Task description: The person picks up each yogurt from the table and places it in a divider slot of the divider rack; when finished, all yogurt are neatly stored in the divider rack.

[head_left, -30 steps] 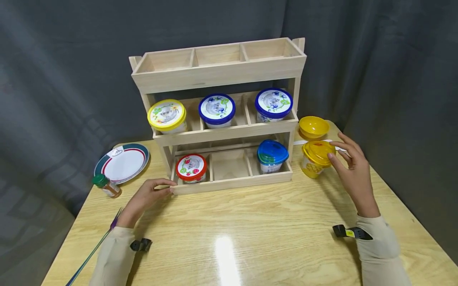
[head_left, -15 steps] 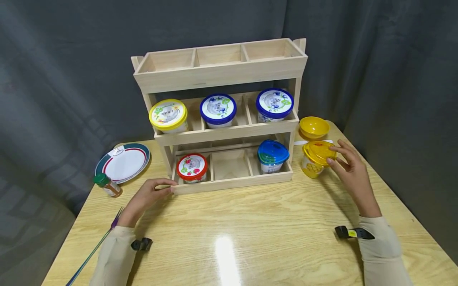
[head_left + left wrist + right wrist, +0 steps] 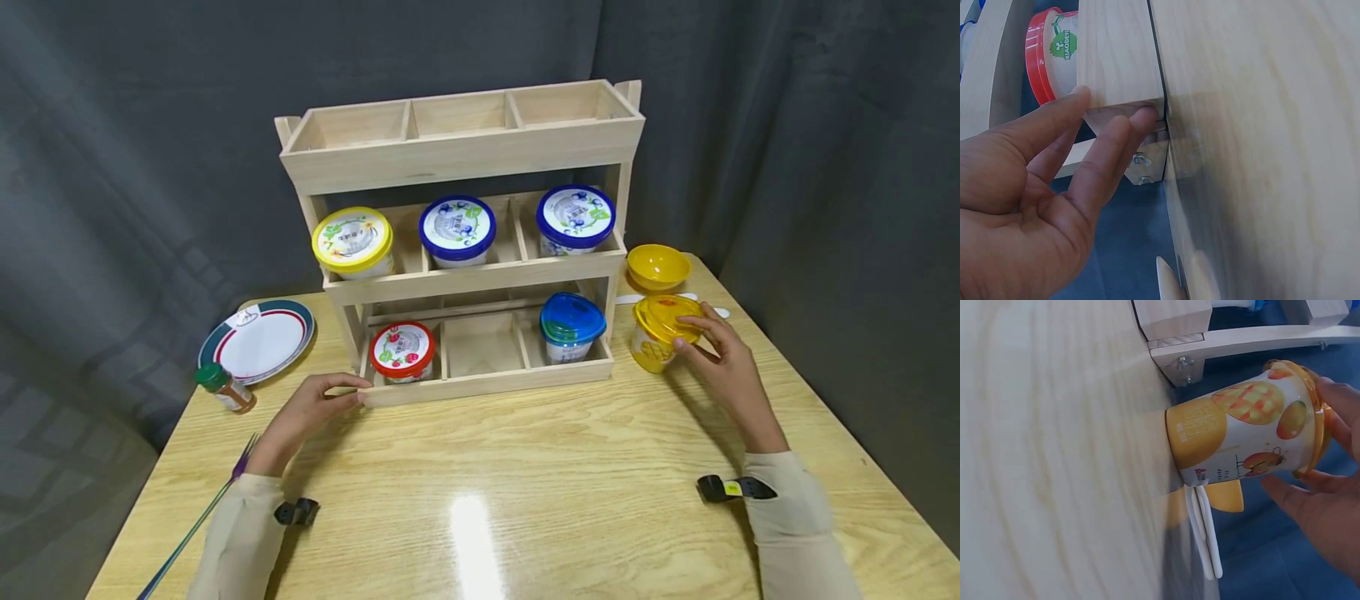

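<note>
At the right stands a paper cup [image 3: 651, 353] with a yellow lid and mango pictures. My right hand [image 3: 726, 360] grips it near the lid, with fingers curved around the rim in the right wrist view. The cup's base is on the table, and it tilts slightly in the head view. On the left, my left hand [image 3: 303, 421] touches the lower front corner of a wooden three-tier shelf [image 3: 487, 386] with nearly straight fingertips. Close to that hand, a red-lidded tub [image 3: 402, 352] sits in the bottom-left compartment. A blue-lidded cup [image 3: 572, 329] occupies the bottom-right compartment.
The middle tier holds a yellow-lidded tub [image 3: 352, 242] and two blue-lidded tubs [image 3: 457, 229]. Behind the right cup are a yellow bowl [image 3: 657, 267] and white utensils [image 3: 630, 299]. A plate [image 3: 258, 346], a spice jar [image 3: 227, 389] and a long fork [image 3: 197, 527] lie at left.
My right hand has moved slightly left, its thumb and fingers drawing in on the yellow-lidded cup. The left hand and the cup have stayed in place.
</note>
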The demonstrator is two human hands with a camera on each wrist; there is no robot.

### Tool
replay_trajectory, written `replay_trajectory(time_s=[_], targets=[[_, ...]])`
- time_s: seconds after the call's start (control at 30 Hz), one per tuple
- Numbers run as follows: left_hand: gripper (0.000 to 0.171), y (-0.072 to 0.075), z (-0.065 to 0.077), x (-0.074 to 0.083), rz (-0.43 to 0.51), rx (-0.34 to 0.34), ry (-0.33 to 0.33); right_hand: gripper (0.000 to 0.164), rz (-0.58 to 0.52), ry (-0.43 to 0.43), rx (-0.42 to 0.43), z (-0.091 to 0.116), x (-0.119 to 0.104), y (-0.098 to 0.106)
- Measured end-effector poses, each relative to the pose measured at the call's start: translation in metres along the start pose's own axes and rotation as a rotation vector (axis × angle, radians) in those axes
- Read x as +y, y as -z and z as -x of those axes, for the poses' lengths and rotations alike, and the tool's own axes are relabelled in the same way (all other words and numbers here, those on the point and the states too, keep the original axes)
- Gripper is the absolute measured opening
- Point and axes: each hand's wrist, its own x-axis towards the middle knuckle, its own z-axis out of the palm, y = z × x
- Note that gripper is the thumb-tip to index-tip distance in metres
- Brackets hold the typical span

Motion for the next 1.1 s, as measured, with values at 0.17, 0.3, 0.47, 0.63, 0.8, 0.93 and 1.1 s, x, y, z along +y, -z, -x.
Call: replay_trajectory(time_s=[0.17,0.3,0.47,0.63,0.8,0.93,1.1], targets=[[0.027,-0.001,0.000,0.001,-0.015,-0.001,-0.006,0.045,-0.019,-0.001,0.002,0.001,0.001,-0.004],[0.028,-0.001,0.000,0.001,-0.018,-0.002,-0.005,0.040,-0.008,0.025,0.017,0.000,0.000,-0.005],[0.028,-0.001,-0.001,0.000,-0.012,-0.002,-0.001,0.038,-0.005,0.036,0.024,0.000,-0.002,-0.005],[0.028,-0.001,0.000,-0.001,-0.016,0.000,-0.010,0.038,-0.017,0.031,0.050,0.000,-0.003,-0.004],[0.026,-0.002,0.001,-0.001,-0.030,0.011,-0.030,0.037,-0.025,0.064,0.076,0.002,-0.009,-0.002],[0.026,-0.002,0.001,-0.001,-0.028,0.010,-0.030,0.036,-0.015,0.081,0.101,0.005,-0.016,-0.001],[0.028,-0.001,0.001,-0.001,-0.006,0.003,-0.016,0.036,-0.031,0.099,0.136,0.006,-0.025,0.001]])
